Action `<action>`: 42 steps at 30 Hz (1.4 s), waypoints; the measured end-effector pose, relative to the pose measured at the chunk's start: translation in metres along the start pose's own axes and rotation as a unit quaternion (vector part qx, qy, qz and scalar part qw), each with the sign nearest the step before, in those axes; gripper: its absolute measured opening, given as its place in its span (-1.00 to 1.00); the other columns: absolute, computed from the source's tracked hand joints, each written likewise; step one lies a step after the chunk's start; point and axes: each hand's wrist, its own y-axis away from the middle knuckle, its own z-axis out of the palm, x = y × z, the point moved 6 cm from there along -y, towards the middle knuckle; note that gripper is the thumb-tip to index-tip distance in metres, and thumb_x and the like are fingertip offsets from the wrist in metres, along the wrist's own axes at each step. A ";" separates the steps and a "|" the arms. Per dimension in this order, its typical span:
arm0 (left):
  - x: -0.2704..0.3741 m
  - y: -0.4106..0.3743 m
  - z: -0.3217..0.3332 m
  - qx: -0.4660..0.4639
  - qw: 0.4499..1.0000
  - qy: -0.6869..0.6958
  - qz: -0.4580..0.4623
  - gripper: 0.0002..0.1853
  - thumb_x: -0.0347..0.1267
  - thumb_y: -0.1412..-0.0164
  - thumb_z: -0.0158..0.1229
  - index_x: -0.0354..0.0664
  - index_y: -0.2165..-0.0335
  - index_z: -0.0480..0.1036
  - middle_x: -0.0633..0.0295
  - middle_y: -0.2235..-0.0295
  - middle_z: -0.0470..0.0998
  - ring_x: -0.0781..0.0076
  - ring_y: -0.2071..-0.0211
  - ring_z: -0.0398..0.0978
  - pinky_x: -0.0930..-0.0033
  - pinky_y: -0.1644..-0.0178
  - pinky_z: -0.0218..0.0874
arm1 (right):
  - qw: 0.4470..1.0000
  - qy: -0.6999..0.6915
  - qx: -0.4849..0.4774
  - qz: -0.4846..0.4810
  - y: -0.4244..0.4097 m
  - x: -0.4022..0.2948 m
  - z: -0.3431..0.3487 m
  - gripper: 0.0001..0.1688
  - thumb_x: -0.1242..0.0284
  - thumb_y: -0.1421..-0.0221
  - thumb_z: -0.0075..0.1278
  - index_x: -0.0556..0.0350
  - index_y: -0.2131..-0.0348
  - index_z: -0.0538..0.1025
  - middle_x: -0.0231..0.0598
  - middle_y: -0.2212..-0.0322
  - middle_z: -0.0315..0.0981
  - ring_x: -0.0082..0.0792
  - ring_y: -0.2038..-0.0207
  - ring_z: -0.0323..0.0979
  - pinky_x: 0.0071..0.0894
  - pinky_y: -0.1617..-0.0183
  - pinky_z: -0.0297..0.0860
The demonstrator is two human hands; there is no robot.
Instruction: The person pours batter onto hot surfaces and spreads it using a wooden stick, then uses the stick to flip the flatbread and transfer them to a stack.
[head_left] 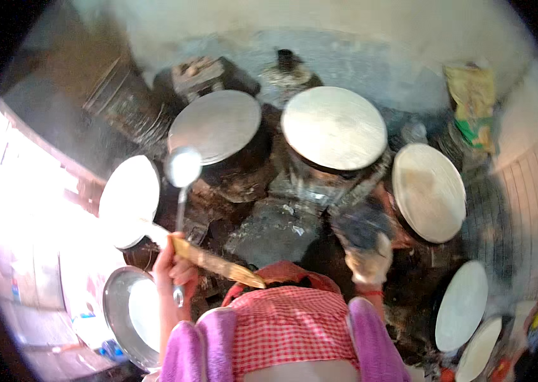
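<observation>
My left hand (177,267) grips a metal ladle (184,168), its bowl upward, together with a long wooden stick or handle (216,262) lying slantwise across it. The pale far end of the wooden piece overlaps a white round lid (129,200) at the left. My right hand (369,262), with a red band at the wrist, is closed on a dark, bunched cloth (363,224). That hand is just left of a pot covered by a pale round lid (428,193). Two more lidded pots, with a grey lid (216,125) and a white lid (334,128), stand ahead. Motion blurs the hand details.
A wide metal basin (116,315) stands at the lower left. Two pale round lids (462,305) (479,351) are at the lower right. A dark bucket-like container (123,102) sits behind left. A yellow-green sack (473,105) is against the back wall. Sooty stove blocks surround the pots.
</observation>
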 end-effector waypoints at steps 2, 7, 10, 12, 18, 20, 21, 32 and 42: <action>0.076 0.003 -0.048 0.032 0.997 0.049 0.060 -0.64 -0.18 -0.47 -0.16 -0.21 0.01 0.36 0.41 0.62 0.21 0.77 0.81 0.04 0.67 0.83 -0.05 | 0.987 -0.038 -0.041 0.148 -0.090 0.104 0.040 -0.43 0.19 -0.28 -0.10 0.25 -0.10 0.38 0.12 0.04 0.48 -0.01 0.13 0.56 -0.14 0.35 0.56; 0.190 0.014 -0.126 0.151 0.957 0.108 0.222 -0.63 -0.17 -0.45 -0.11 -0.22 0.01 0.40 0.40 0.64 0.24 0.78 0.82 0.00 0.70 0.83 -0.08 | 0.918 0.370 0.135 -0.054 -0.264 0.242 0.057 -0.47 0.22 -0.26 -0.04 0.13 -0.12 0.42 -0.09 -0.06 0.44 -0.14 -0.12 0.38 -0.02 -0.20 0.30; 0.225 0.007 -0.155 0.143 0.942 0.159 0.258 -0.60 -0.19 -0.47 -0.14 -0.26 -0.03 0.39 0.32 0.54 0.27 0.73 0.78 0.05 0.67 0.78 -0.02 | 0.554 0.815 0.039 -0.167 -0.349 0.270 0.083 -0.15 0.11 -0.12 0.05 -0.01 -0.29 0.19 0.03 -0.28 0.09 0.03 -0.30 0.10 0.03 -0.29 0.17; 0.233 0.000 -0.169 0.106 0.939 0.197 0.263 -0.57 -0.18 -0.48 -0.18 -0.27 -0.06 0.39 0.24 0.50 0.31 0.70 0.75 0.08 0.68 0.75 0.00 | 0.448 0.873 0.040 -0.187 -0.402 0.277 0.092 -0.08 0.09 -0.10 0.03 0.04 -0.32 0.12 0.08 -0.31 0.02 0.03 -0.32 0.08 -0.02 -0.31 0.15; 0.220 0.003 -0.208 0.168 0.904 0.229 0.321 -0.53 -0.17 -0.48 -0.20 -0.26 -0.13 0.35 0.00 0.38 0.42 0.70 0.76 0.10 0.63 0.74 0.08 | 0.436 0.896 -0.080 0.022 -0.643 0.291 0.162 -0.01 -0.06 -0.01 0.05 0.16 -0.26 0.23 0.09 -0.17 0.29 0.01 -0.20 0.29 -0.14 -0.26 0.22; 0.216 -0.003 -0.195 0.237 0.879 0.233 0.343 -0.53 -0.17 -0.48 -0.20 -0.26 -0.12 0.36 -0.08 0.34 0.44 0.70 0.76 0.11 0.63 0.74 0.10 | 0.272 0.954 -0.123 0.002 -0.687 0.357 0.201 -0.02 -0.15 -0.01 0.00 0.06 -0.24 0.27 0.02 -0.18 0.29 0.02 -0.21 0.28 -0.07 -0.28 0.18; 0.213 -0.005 -0.187 0.269 0.866 0.233 0.352 -0.53 -0.17 -0.48 -0.20 -0.26 -0.12 0.36 -0.12 0.31 0.46 0.70 0.76 0.11 0.63 0.73 0.11 | 0.217 0.963 -0.160 -0.022 -0.680 0.405 0.228 -0.04 -0.19 -0.02 -0.03 -0.01 -0.23 0.30 -0.03 -0.21 0.26 0.05 -0.23 0.24 0.02 -0.30 0.15; 0.244 -0.024 -0.173 0.112 0.918 0.177 0.337 -0.53 -0.17 -0.49 -0.23 -0.27 -0.07 0.41 -0.36 0.12 0.48 0.75 0.76 0.12 0.67 0.70 0.17 | 0.049 0.828 -0.552 -0.087 -0.359 0.520 0.216 -0.11 -0.22 0.04 0.06 -0.23 -0.18 0.38 -0.27 -0.28 0.12 0.15 -0.34 -0.06 0.49 -0.35 -0.20; 0.273 -0.051 -0.171 0.099 0.941 0.098 0.308 -0.59 -0.19 -0.44 -0.10 -0.24 -0.05 0.44 -0.22 0.18 0.55 0.76 0.79 0.16 0.73 0.77 0.08 | 0.570 0.801 -0.107 -0.148 -0.433 0.267 0.133 -0.18 0.17 -0.08 0.12 0.08 -0.25 0.25 0.07 -0.20 0.18 0.05 -0.23 0.17 -0.11 -0.29 0.12</action>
